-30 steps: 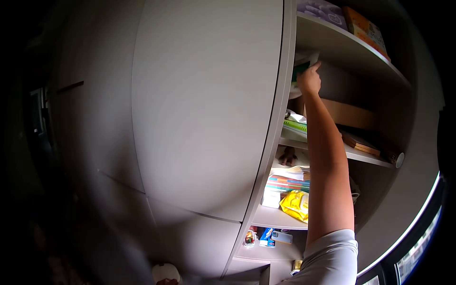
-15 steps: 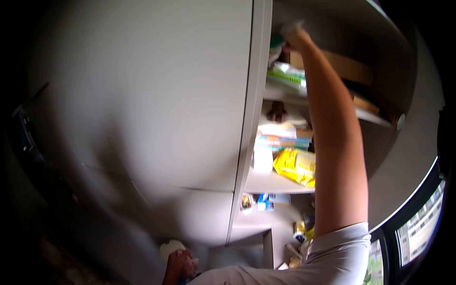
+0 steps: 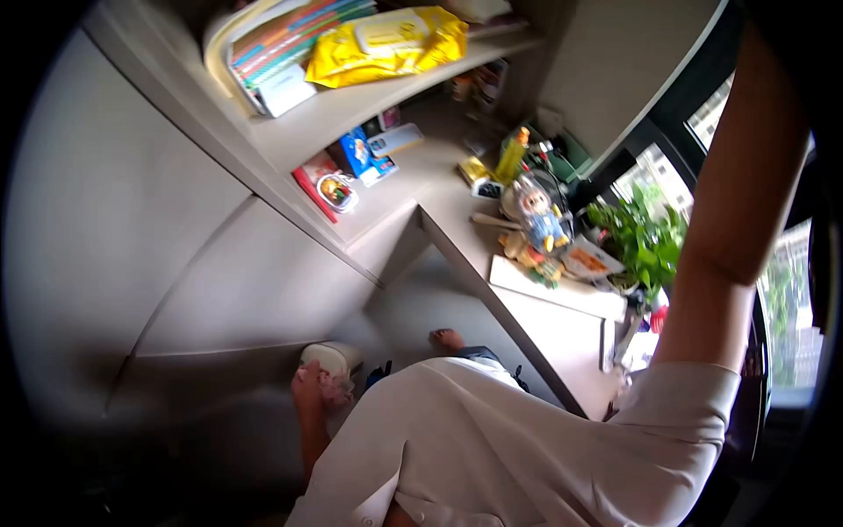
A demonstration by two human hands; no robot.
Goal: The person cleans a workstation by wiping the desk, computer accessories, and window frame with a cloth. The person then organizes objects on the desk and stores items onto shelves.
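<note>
While the right arm (image 3: 733, 202) rises past the upper right of the view, its hand lies outside it, and the state of that grip cannot be told.

Left hand (image 3: 307, 379): 1, low at the left of the body; fingers closed on a pale pink crumpled item (image 3: 335, 386), blurred.
White object (image 3: 332, 356): 1, rounded, just behind the pink item; whether the fingers also touch it cannot be told.
Shirt (image 3: 474, 413): 1, pale, short-sleeved, worn by the person.

Shelf (image 3: 369, 110), upper left: 1 yellow packet (image 3: 386, 48), lying beside a stack of books (image 3: 294, 39); 1 small white box (image 3: 286, 90), at the near end of the stack.

Below the shelf: 1 blue packet (image 3: 354, 154); 1 round clear-looking container (image 3: 337, 191), contents colourful, beside a red item (image 3: 314, 189).

Desk (image 3: 426, 180), right of centre: 1 yellow-green bottle (image 3: 511, 158), upright, orange at the top; 1 doll (image 3: 538, 215) in blue clothing; 1 white board (image 3: 553, 288), near the desk's edge; 1 leafy plant (image 3: 645, 237), between the doll and the raised arm.

Cabinet door (image 3: 132, 202): pale, along the left.
</note>
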